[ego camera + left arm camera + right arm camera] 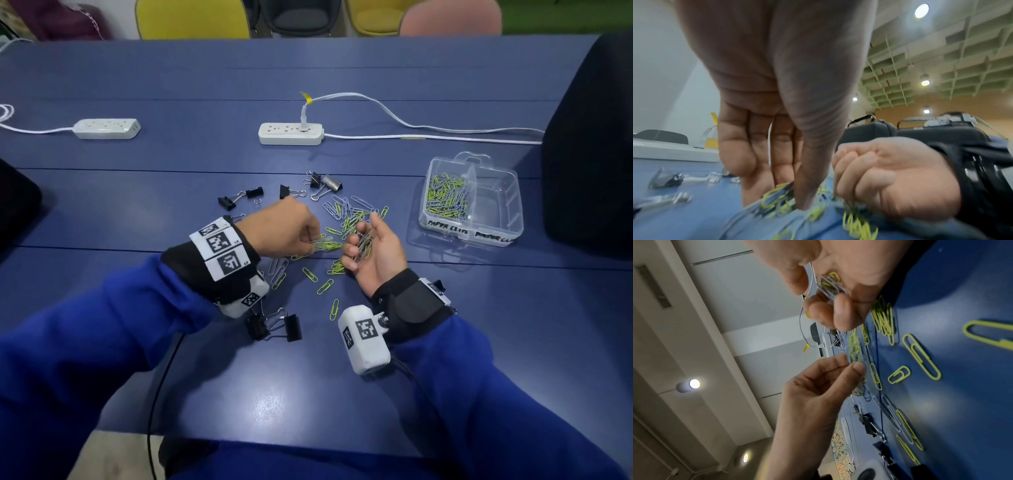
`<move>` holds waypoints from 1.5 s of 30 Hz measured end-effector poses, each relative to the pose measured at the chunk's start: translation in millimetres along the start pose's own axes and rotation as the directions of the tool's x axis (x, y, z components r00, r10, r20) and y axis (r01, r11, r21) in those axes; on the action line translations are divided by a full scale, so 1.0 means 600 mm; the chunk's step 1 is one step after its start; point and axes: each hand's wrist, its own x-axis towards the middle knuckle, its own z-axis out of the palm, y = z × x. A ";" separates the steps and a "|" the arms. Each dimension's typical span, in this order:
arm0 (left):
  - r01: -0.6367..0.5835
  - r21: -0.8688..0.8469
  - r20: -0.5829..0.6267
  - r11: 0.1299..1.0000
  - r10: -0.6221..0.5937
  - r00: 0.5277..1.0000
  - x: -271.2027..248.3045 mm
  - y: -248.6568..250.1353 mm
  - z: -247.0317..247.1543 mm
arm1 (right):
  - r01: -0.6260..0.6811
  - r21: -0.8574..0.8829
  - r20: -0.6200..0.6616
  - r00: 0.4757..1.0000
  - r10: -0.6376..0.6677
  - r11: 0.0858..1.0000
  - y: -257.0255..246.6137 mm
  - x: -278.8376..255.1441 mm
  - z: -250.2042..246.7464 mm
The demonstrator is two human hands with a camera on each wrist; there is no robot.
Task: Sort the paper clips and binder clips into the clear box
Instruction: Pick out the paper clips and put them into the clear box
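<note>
Green and silver paper clips (347,216) lie scattered mid-table. My left hand (313,240) pinches a few clips (325,245) just above the table; the left wrist view shows the thumb and fingers (803,194) closed on them. Beside it, my right hand (359,246) is palm up with fingers curled round a bunch of paper clips (830,287). Black binder clips lie behind the pile (322,183), left of it (236,200) and near my left wrist (274,325). The clear box (510,219) stands to the right; its left compartment holds paper clips (445,198), and its right compartment looks empty.
Two white power strips (291,133) (108,128) lie further back, and a white cable (428,132) runs right. A large black object (589,137) stands right of the box, with another dark object (17,205) at the left edge. Chairs line the far side.
</note>
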 end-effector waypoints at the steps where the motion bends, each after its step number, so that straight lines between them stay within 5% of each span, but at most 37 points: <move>1: 0.003 -0.029 -0.018 1.000 -0.003 1.000 -0.001 0.000 -0.008 | 0.010 -0.002 -0.010 1.000 -0.010 1.000 0.000 0.001 0.000; 10: -0.063 -0.101 -0.004 0.993 0.063 0.998 0.007 0.037 -0.044 | 0.033 -0.038 -0.011 0.999 -0.034 0.999 0.007 -0.003 0.009; 21: -0.104 -0.246 -0.127 0.964 0.074 0.989 0.020 0.065 -0.032 | -0.018 0.013 0.103 0.995 0.016 1.000 0.010 -0.010 0.010; 31: -0.130 -0.234 -0.385 0.963 0.031 0.922 -0.024 0.046 -0.022 | -0.031 0.102 0.036 0.999 0.027 0.994 -0.010 -0.005 0.002; 37: -0.109 -0.003 0.006 0.994 0.109 0.994 -0.071 0.044 0.023 | -0.040 0.098 0.047 0.998 0.036 0.994 -0.018 0.001 -0.002; 45: -0.099 0.135 0.082 0.986 0.088 0.993 -0.066 0.075 0.050 | -0.080 0.121 0.029 0.997 0.077 0.989 -0.016 -0.003 -0.006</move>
